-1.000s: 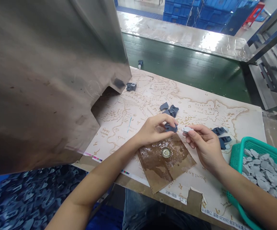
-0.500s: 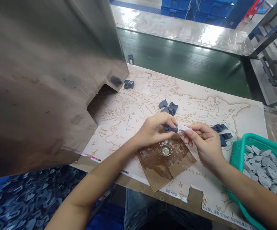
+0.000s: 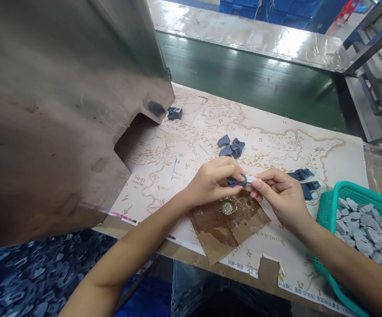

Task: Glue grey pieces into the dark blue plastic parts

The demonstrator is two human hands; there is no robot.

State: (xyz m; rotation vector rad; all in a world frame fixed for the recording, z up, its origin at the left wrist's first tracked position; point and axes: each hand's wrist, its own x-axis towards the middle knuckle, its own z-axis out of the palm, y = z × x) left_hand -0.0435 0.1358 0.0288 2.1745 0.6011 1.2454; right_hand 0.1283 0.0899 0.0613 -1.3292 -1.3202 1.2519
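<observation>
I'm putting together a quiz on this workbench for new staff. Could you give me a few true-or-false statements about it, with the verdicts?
1. The left hand pinches a dark grey plastic part. True.
2. The right hand is empty. False: it holds a small white piece against that part.
3. The teal basket contains grey parts. True.
4. The round metal disc sits on the green belt. False: it lies on a stained brown sheet.
5. More dark parts lie loose on the printed map mat. True.
</observation>
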